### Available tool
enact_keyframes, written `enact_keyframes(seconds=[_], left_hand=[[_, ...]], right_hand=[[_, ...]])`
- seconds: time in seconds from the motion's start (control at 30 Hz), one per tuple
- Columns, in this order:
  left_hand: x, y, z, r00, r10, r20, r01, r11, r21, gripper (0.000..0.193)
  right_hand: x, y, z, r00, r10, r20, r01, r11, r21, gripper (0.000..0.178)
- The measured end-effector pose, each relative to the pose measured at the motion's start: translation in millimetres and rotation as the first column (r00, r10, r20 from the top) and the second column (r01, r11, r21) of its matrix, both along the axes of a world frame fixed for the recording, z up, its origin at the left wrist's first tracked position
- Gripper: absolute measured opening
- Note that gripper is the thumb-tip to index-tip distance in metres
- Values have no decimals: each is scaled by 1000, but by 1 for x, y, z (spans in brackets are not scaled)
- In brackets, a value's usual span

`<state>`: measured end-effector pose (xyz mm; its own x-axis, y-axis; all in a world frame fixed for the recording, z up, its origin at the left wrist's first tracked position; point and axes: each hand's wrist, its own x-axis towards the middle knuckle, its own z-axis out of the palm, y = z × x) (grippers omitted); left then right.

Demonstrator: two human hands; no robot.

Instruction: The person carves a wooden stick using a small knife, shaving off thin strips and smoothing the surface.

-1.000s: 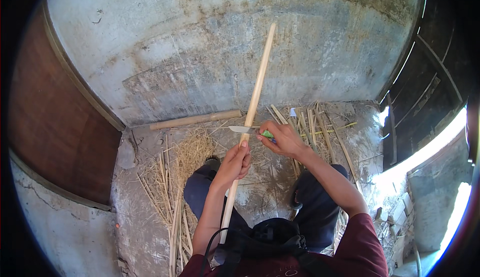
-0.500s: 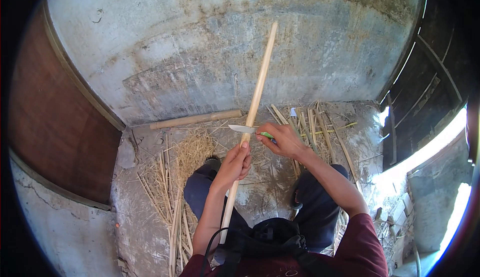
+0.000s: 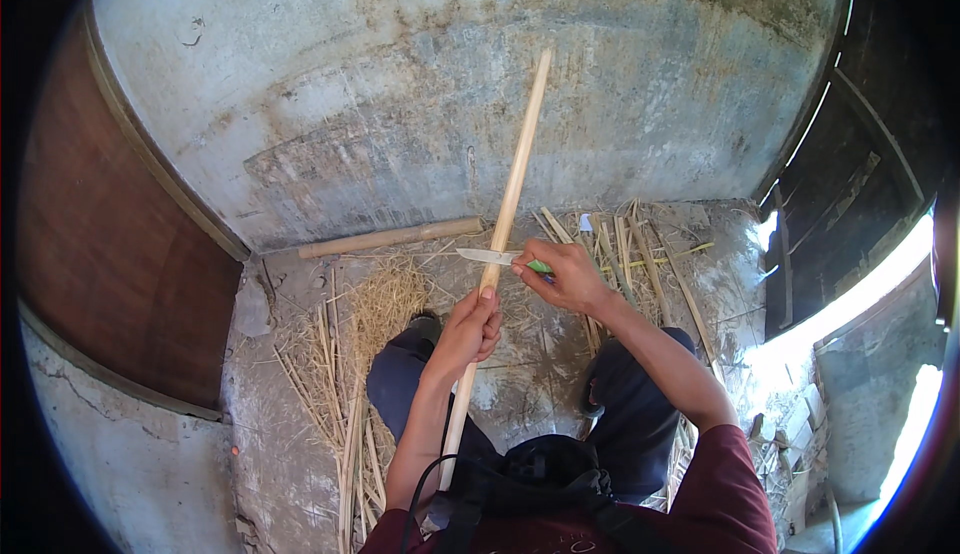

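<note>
Before a stained wall, the left hand grips a stick slanting up-right, the right hand a crosswise knife.

We've got a grubby grey floor with a heap of shavings, loose strips on both sides and one pole.

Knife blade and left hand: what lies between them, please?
In the head view, a short stretch of the long pale strip lies between the knife blade and left hand.
</note>
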<state>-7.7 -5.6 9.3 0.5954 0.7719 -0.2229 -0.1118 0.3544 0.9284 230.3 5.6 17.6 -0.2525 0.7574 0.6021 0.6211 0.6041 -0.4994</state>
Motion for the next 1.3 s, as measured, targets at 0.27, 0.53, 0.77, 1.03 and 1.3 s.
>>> enact_keyframes(seconds=[0.27, 0.53, 0.77, 1.03, 1.3], left_hand=[[0, 6, 0, 1000, -1, -5, 1, 1000, -11, 36], [-10, -15, 0, 999, -41, 9, 42, 997, -70, 35], [-31, -4, -11, 999, 17, 30, -16, 999, -41, 37], [-21, -4, -4, 998, -48, 41, 53, 991, -122, 39], [-18, -5, -1, 994, -107, 34, 109, 993, -40, 30]], right_hand=[[5, 10, -4, 999, -24, 42, 19, 993, 116, 17], [59, 44, 8, 901, -409, -144, 424, 901, 92, 14], [63, 25, 5, 895, -377, -237, 366, 926, -90, 20], [3, -4, -3, 998, 45, -49, -46, 999, -18, 14], [-14, -14, -7, 989, 144, -32, -144, 990, -5, 14]])
